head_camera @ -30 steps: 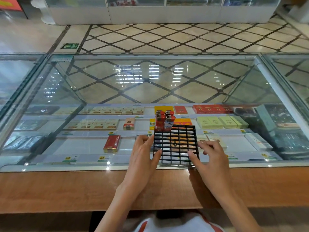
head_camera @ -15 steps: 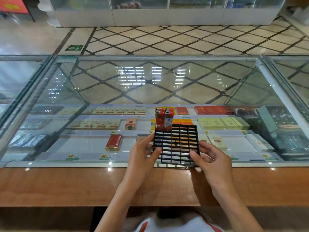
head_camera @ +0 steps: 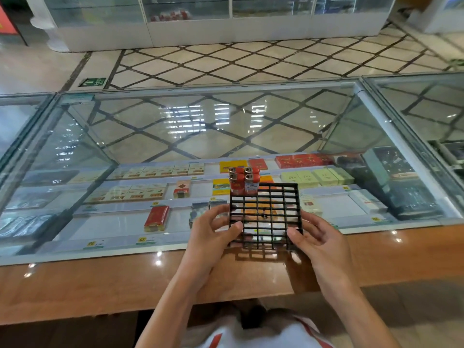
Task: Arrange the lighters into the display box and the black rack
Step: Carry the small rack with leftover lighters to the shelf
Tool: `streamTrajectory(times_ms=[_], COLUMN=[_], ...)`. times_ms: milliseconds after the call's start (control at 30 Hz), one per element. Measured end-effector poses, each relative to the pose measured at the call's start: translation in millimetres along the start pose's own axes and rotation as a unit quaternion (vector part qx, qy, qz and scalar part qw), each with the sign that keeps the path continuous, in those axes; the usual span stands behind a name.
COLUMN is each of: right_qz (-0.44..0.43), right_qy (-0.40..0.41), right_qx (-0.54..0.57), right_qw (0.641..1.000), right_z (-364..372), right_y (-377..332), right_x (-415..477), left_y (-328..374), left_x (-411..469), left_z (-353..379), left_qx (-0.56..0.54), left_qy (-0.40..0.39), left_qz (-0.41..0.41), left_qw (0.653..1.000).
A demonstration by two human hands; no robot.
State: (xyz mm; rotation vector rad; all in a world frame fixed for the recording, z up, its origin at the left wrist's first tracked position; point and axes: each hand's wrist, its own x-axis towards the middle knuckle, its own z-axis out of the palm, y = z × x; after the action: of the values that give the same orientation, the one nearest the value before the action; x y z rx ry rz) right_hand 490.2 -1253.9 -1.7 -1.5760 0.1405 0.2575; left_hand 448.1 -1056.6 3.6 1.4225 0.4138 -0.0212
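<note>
A black grid rack (head_camera: 266, 214) is held up off the counter between both hands, tilted toward me. Several red lighters (head_camera: 243, 180) stand upright in its far-left cells; the other cells hold nothing. My left hand (head_camera: 213, 234) grips the rack's left edge, thumb on top of the grid. My right hand (head_camera: 317, 243) grips the right near corner, thumb on the grid. No display box is in view.
The glass display counter (head_camera: 226, 126) lies below and beyond the rack, with cigarette packs (head_camera: 157, 218) on shelves inside. A wooden ledge (head_camera: 100, 280) runs along the near edge. Tiled floor and white cabinets (head_camera: 226, 18) lie beyond.
Both hands have taken hold of the rack and lifted it off the glass, bringing it slightly nearer and tilting it. The lighters stayed in their cells.
</note>
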Motion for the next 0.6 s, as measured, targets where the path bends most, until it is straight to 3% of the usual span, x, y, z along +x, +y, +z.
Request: streamTrajectory(times_ms=[200,433,600], right_qz=[0.043,0.067,0.042], right_qy=[-0.023,0.027,0.113], right_qx=[0.072,0.165,0.210], right_qw=[0.996,0.984,0.970], right_z=[-26.9,-71.7,-101.8], right_y=[0.9,5.8,17.8], right_x=[-15.0,-38.9,-62.5], left_y=[-2.0,-6.6,-10.7], left_x=[-3.8,-5.1,-1.5], left_z=[27.1,76.0,115.8], left_qx=[0.013,0.040,0.056], left_qy=[-0.047,-0.138,-0.227], left_qz=[0.005,-0.002,-0.029], left_qw=[0.999,0.990,0.972])
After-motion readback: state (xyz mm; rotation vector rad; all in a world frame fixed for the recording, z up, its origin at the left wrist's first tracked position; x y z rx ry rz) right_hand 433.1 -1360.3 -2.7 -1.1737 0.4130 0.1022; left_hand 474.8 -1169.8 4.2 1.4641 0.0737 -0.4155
